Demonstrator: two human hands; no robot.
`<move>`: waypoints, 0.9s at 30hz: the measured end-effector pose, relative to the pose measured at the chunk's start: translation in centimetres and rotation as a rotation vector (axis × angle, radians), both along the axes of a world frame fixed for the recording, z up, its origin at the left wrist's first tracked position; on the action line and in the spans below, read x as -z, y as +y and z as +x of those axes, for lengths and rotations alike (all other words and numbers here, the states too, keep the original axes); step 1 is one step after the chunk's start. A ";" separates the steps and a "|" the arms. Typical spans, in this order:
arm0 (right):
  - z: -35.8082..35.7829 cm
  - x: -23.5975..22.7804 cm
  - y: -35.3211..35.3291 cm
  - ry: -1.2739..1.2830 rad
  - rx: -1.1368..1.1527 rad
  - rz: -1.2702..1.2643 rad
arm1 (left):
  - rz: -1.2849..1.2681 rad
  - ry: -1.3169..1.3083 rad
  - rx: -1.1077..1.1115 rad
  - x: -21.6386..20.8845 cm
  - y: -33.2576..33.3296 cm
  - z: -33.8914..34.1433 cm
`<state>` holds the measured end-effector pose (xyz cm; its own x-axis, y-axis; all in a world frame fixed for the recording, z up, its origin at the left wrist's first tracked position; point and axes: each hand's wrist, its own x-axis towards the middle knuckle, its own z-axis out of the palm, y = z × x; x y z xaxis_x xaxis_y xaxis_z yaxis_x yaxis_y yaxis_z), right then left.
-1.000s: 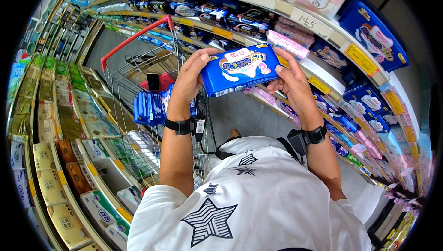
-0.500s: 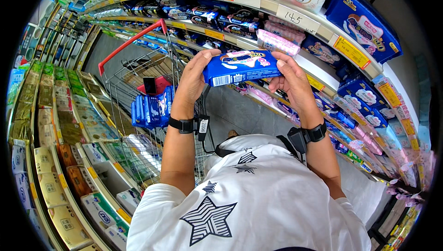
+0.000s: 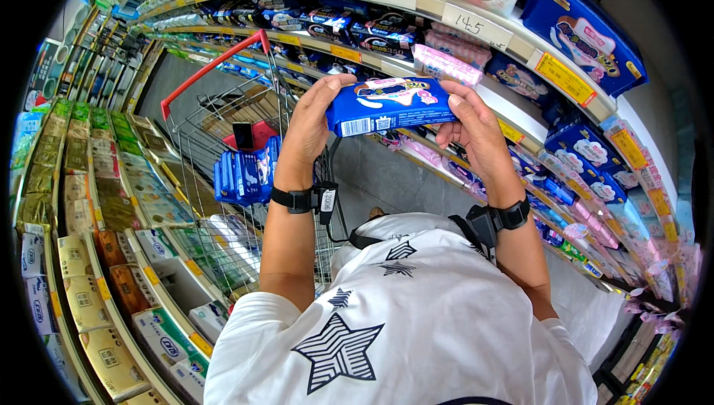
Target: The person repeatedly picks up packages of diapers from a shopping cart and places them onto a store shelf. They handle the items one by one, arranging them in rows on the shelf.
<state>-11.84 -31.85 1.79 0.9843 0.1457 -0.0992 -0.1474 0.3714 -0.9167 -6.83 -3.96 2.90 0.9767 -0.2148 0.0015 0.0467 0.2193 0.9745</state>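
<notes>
Between my two hands I hold a blue pack of sanitary pads (image 3: 394,107), raised in front of the shelf with its printed faces toward me. My left hand (image 3: 321,111) grips its left end, and my right hand (image 3: 473,116) grips its right end with the thumb at the near corner. Just beyond the pack, a pink-and-white pack (image 3: 448,65) rests on the shelf. Several blue packs (image 3: 247,173) stand together in the wire shopping cart (image 3: 195,148) to my left.
A red handle (image 3: 212,72) tops the cart, and a phone-like dark device (image 3: 242,136) sits near the blue packs. Stocked shelves (image 3: 416,0) curve along the far and right sides. Tissue packs (image 3: 83,302) fill the shelves on the left. Grey floor (image 3: 372,174) shows between.
The blue pack stays in both hands and has shifted very slightly. The view has moved a little; the cart and its contents look the same.
</notes>
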 end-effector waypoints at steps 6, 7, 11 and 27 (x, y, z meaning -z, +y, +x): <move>-1.0 -0.8 -0.4 -0.027 -0.031 0.031 | 0.035 -0.096 0.021 -1.4 -0.2 -0.5; -1.2 -1.0 -0.4 -0.028 -0.028 0.022 | 0.043 -0.081 0.008 -1.8 -0.2 -0.8; -2.2 -2.5 -0.9 -0.128 -0.064 0.009 | 0.032 -0.058 0.015 -3.3 -0.7 -1.4; -7.7 -8.4 -9.6 -0.355 0.376 -0.318 | 0.117 -0.332 0.282 -10.4 -12.3 0.8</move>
<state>-19.58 -41.40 10.23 0.9435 -0.2016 0.2631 0.2762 0.0389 -0.9603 -6.06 -16.28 13.25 0.8305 -0.4899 0.2650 -0.2306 0.1306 0.9642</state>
